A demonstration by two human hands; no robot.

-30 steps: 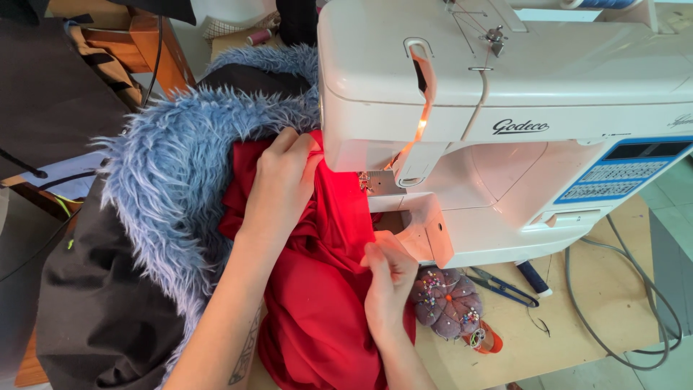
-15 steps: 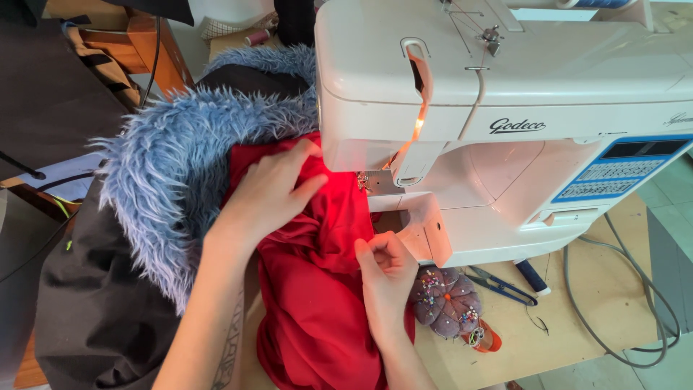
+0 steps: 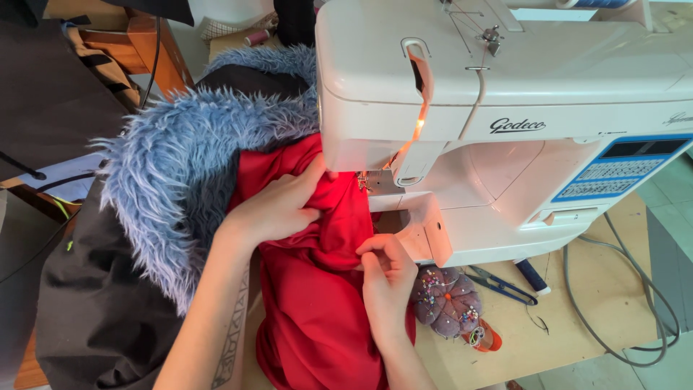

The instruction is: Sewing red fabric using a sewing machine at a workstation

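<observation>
A white sewing machine (image 3: 505,108) stands on the wooden table, its lamp lit over the presser foot (image 3: 375,180). Red fabric (image 3: 317,318) lies under the foot and hangs toward me. My left hand (image 3: 278,206) lies flat on the red fabric just left of the foot, fingers bunching it. My right hand (image 3: 386,278) pinches a fold of the same fabric in front of the machine's arm. Blue shaggy fur fabric (image 3: 180,173) is joined to the red cloth on the left.
A purple pincushion with coloured pins (image 3: 447,300) and blue-handled snips (image 3: 505,285) lie under the machine's front. A grey cable (image 3: 635,325) loops at the right. Black cloth (image 3: 94,310) hangs at lower left. A wooden chair frame (image 3: 148,47) stands behind.
My left hand has slid down and right on the red fabric, toward the presser foot, gathering it. My right hand has stayed almost in place, pinching the fold.
</observation>
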